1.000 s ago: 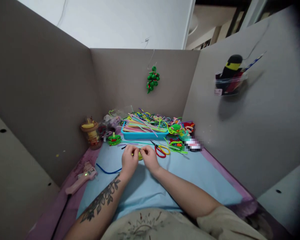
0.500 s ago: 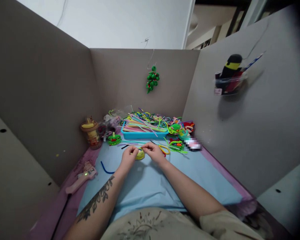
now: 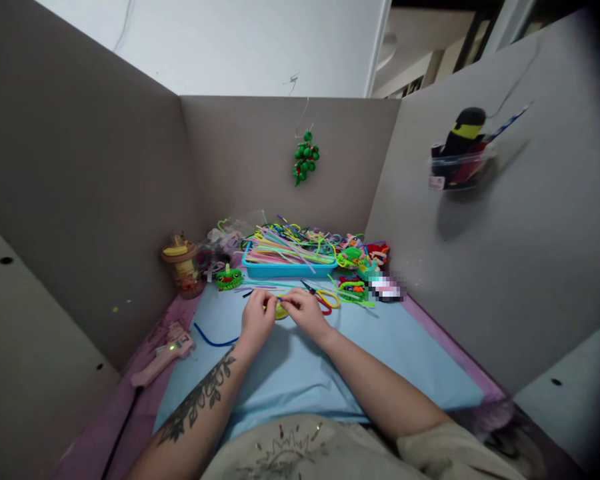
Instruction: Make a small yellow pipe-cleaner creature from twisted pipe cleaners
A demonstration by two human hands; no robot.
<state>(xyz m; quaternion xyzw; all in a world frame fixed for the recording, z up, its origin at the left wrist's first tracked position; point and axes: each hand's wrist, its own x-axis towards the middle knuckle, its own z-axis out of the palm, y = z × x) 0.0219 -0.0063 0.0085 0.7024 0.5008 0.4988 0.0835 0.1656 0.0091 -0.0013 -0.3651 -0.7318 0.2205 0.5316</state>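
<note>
Both hands meet over the middle of the table. My left hand (image 3: pixel 258 316) is closed in a pinch at the left side of a small yellow pipe-cleaner piece (image 3: pixel 281 311). My right hand (image 3: pixel 306 313) pinches at its right side. A bit of blue shows between the fingertips. From under the left wrist a blue pipe cleaner (image 3: pixel 215 343) runs out to the left with its end curving up; the hand covers where it leads. Scissors (image 3: pixel 331 299) with red and yellow handles lie just beyond the right hand.
Behind the hands stands a blue tray (image 3: pixel 290 271) heaped with pipe cleaners. Green figures (image 3: pixel 229 277) flank it. A pink glue gun (image 3: pixel 163 358) and a lidded cup (image 3: pixel 185 270) are on the left; a blurred phone (image 3: pixel 387 288) lies right. Grey partitions (image 3: pixel 290 193) enclose the table.
The hands have shifted slightly, and more of the scissors shows. The blue pipe cleaner's free end has moved a little to the left. Both hands stay pinched at the yellow piece.
</note>
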